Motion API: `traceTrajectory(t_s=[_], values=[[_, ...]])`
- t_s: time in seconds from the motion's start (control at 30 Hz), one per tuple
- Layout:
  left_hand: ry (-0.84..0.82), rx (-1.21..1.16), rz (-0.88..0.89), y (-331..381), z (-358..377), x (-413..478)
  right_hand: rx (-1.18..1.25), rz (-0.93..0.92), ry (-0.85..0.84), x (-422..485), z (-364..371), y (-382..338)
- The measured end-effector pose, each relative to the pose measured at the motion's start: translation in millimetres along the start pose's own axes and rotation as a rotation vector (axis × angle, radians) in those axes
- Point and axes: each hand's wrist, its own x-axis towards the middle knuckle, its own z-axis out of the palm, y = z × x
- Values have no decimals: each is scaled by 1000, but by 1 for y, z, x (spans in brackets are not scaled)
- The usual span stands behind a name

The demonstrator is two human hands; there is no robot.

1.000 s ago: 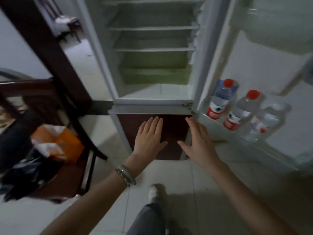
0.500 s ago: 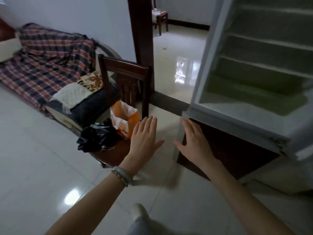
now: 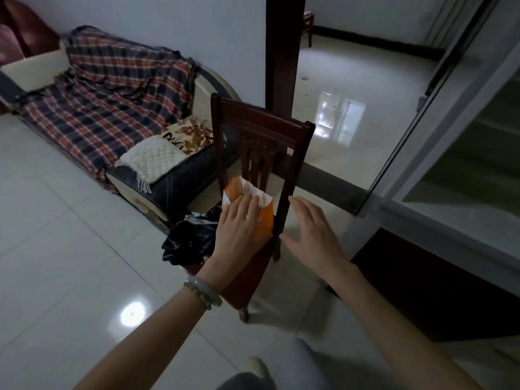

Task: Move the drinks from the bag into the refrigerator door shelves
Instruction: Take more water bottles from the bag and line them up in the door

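1. Both forearms reach forward and down over a wooden chair [image 3: 261, 142].
2. The left hand [image 3: 239, 229] is spread flat, fingers together, in front of the orange bag [image 3: 266, 218] on the seat; actual contact cannot be told.
3. The right hand [image 3: 312, 237] is open, empty, fingers splayed, just right of the chair back.
4. A black bag [image 3: 188, 240] lies beside the orange one.
5. The refrigerator [image 3: 464, 153] stands at right; a sofa [image 3: 112, 108] lies behind the chair.
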Motion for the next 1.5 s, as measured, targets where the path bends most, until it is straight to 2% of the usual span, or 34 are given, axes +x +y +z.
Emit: traceTrajectory(t_s=[0.1, 0.53, 0.73, 0.87, 1.1, 1.23, 1.33, 1.5], values=[[12, 24, -11, -16, 11, 16, -6, 8, -23, 28, 14, 4], [-177, 5, -80, -107, 88, 157, 61, 41, -175, 190, 80, 73], [-343, 35, -100, -142, 140, 217, 115, 45, -294, 257, 126, 115], [-507, 61, -38, -160, 179, 241, 131, 53, -359, 275, 167, 129], [-660, 48, 112, -191, 253, 251, 150, 103, -423, 285, 247, 147], [-763, 149, 120, -220, 281, 245, 143, 181, -490, 282, 308, 150], [-712, 232, 116, -241, 293, 232, 143, 224, -547, 283, 350, 146], [-672, 182, 108, -254, 311, 216, 61, 247, -690, 293, 416, 147]])
